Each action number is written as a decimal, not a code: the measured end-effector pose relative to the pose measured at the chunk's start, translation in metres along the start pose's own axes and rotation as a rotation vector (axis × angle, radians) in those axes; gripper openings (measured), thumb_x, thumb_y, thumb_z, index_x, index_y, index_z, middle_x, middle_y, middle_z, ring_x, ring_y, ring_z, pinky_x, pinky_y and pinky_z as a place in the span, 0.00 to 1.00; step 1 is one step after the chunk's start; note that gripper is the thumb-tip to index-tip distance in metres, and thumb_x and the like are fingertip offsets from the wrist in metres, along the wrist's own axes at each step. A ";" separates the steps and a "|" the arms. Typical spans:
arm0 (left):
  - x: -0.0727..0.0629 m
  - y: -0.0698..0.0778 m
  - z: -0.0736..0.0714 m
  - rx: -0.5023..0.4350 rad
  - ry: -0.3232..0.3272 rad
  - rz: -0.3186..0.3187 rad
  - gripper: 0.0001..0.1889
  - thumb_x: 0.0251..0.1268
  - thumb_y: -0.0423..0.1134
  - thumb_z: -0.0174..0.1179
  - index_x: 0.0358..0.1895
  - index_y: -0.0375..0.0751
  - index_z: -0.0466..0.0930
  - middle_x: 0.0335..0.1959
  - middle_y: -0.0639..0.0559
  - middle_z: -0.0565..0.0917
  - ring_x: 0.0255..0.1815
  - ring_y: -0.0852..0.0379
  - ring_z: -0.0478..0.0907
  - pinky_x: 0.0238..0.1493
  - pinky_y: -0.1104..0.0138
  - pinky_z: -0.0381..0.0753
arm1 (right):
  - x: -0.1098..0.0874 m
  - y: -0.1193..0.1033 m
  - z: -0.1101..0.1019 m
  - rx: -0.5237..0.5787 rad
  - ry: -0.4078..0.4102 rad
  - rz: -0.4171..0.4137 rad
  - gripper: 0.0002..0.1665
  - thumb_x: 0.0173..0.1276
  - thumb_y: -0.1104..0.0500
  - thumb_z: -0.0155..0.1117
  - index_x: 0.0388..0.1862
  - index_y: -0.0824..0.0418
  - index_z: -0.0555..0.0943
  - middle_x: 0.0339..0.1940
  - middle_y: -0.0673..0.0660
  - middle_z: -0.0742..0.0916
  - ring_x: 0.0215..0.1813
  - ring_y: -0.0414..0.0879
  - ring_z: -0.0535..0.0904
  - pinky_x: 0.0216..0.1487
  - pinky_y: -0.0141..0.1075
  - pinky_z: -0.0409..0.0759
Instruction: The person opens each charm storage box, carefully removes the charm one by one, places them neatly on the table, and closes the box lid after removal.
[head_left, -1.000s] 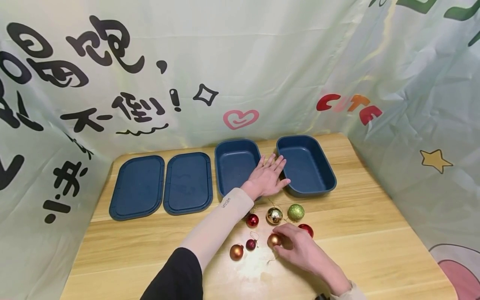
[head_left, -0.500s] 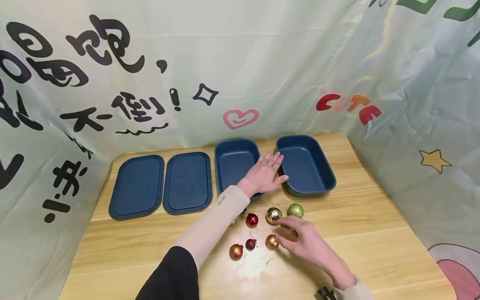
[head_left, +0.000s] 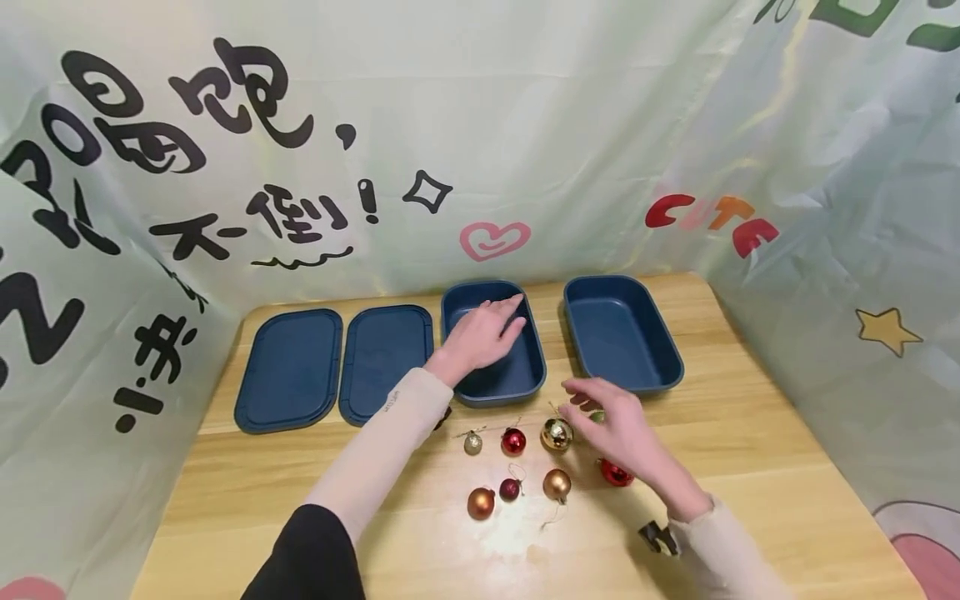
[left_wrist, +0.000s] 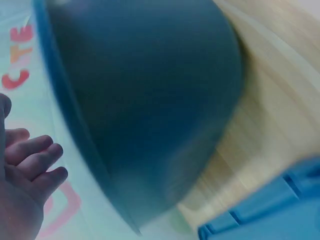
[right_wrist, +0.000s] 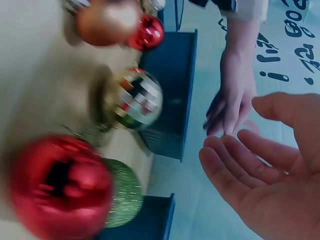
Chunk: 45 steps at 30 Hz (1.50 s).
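My left hand (head_left: 480, 335) hovers over the left blue container (head_left: 501, 399), fingers extended and holding nothing. In the left wrist view that container looms large beside the relaxed fingers (left_wrist: 37, 155). Above the Christmas baubles is my right hand (head_left: 611, 421), its fingers loosely bent and nothing in them. It partly covers a green glitter bauble (right_wrist: 125, 195). Nearest to it lie a shiny gold bauble (head_left: 557, 435) and a bright red bauble (head_left: 617, 475). Further left are a copper bauble (head_left: 557, 485), a red bauble (head_left: 513, 442), a dark red one (head_left: 509, 489), an orange one (head_left: 481, 503) and a small pale-gold one (head_left: 472, 443).
A second blue container (head_left: 618, 333) stands to the right at the back. Two flat blue lids (head_left: 288, 371) lie side by side at the left. Printed fabric (head_left: 375, 100) hangs behind and beside the wooden table (head_left: 750, 467).
My left hand has moved left from between the containers to over the left one. My right hand has left the copper bauble and risen away toward the green one. The view has shifted slightly.
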<state>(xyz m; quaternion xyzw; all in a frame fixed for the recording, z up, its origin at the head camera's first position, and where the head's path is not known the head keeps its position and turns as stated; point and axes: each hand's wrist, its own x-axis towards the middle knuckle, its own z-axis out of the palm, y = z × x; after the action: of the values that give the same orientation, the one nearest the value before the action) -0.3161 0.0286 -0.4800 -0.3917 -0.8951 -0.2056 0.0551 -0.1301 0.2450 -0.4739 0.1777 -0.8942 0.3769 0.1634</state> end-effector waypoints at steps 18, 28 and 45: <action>-0.073 -0.070 -0.051 -0.460 0.232 -0.518 0.17 0.81 0.50 0.57 0.51 0.43 0.90 0.35 0.40 0.92 0.24 0.56 0.87 0.35 0.58 0.87 | 0.090 0.024 0.007 -0.002 -0.131 0.300 0.21 0.78 0.54 0.65 0.61 0.65 0.86 0.49 0.61 0.93 0.47 0.55 0.89 0.49 0.49 0.85; -0.140 -0.115 -0.074 -0.649 0.261 -0.753 0.20 0.79 0.47 0.60 0.60 0.35 0.86 0.45 0.33 0.91 0.24 0.61 0.87 0.32 0.64 0.90 | 0.108 0.038 0.017 0.035 -0.146 0.396 0.21 0.81 0.54 0.61 0.64 0.66 0.85 0.52 0.65 0.92 0.49 0.61 0.90 0.46 0.46 0.88; -0.272 -0.163 -0.114 -0.677 0.379 -1.050 0.27 0.80 0.47 0.57 0.68 0.25 0.77 0.23 0.65 0.85 0.19 0.67 0.81 0.25 0.70 0.87 | 0.116 0.050 0.036 0.063 -0.160 0.499 0.18 0.78 0.60 0.63 0.58 0.70 0.87 0.48 0.68 0.92 0.38 0.50 0.91 0.41 0.35 0.88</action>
<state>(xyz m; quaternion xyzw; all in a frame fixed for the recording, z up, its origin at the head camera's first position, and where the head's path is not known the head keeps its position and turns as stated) -0.2548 -0.3020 -0.4998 0.1451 -0.8280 -0.5412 -0.0223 -0.2599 0.2292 -0.4791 -0.0140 -0.9082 0.4180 -0.0115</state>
